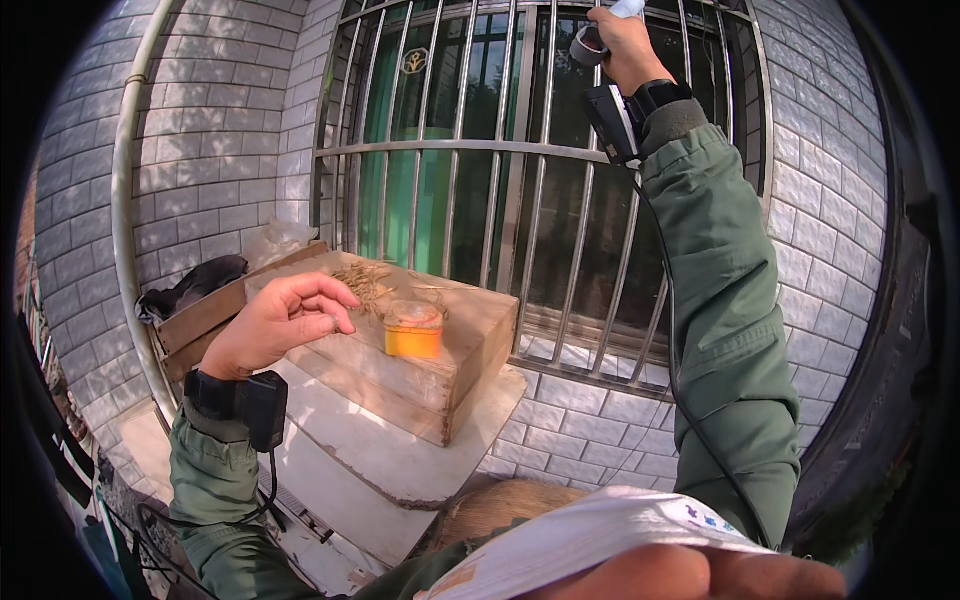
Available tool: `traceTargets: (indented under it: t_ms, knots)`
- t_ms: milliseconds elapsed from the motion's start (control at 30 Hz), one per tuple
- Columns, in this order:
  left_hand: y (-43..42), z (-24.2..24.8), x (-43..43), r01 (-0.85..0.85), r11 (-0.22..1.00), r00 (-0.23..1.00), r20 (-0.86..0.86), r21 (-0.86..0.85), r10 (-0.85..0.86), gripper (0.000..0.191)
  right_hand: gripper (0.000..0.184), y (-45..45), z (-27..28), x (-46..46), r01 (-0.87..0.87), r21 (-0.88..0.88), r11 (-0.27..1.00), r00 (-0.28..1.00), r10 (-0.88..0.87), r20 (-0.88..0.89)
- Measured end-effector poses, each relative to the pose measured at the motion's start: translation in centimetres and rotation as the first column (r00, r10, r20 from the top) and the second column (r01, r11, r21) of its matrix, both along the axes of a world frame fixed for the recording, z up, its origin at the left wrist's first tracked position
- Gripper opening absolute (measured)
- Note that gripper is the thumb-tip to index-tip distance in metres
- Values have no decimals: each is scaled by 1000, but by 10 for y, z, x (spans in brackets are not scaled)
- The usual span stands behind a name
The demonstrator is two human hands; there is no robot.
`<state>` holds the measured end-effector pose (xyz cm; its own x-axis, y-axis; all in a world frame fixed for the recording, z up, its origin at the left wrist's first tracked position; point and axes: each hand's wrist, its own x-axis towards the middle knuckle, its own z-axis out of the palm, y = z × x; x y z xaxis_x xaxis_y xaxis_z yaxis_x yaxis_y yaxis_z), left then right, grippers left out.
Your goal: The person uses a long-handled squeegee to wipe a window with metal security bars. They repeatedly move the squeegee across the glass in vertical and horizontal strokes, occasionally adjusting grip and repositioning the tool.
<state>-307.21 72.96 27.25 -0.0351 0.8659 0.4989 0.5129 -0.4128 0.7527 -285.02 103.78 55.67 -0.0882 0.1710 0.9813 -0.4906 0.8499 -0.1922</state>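
Observation:
My right hand [628,46] is raised at the top of the view before a barred window [480,146], closed on a pale blue and white item [627,9] that I cannot make out. A grey ring-shaped thing [589,46], perhaps a roll of tape, is at the same hand. My left hand [281,322] hangs with loosely curled fingers above a wooden box [480,322], holding nothing. Right of its fingertips, a yellow-orange tub [413,330] with a clear lid stands on the box beside dry plant stalks [364,281].
Stone slabs [367,442] lie under the box. Behind it, a wooden crate [199,319] holds dark cloth [196,285] and a clear plastic bag [281,236]. A drainpipe [124,187] runs down the tiled wall at left. Black cables hang from both wrists, and white fabric [585,532] is close below.

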Motion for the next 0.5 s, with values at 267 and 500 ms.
traceTargets:
  t_ms: [267, 500]
  knots:
    - [-4, -20, -52, -43, 999, 999, 24, 4, 42, 24, 20, -25, -23, -14, -4, -113, 994, 1000, 2, -11]
    - [-6, -35, -74, 36, 997, 995, 87, 63, -41, 22, 17, -26, -118, 57, 160, -240, 958, 987, -159, 21]
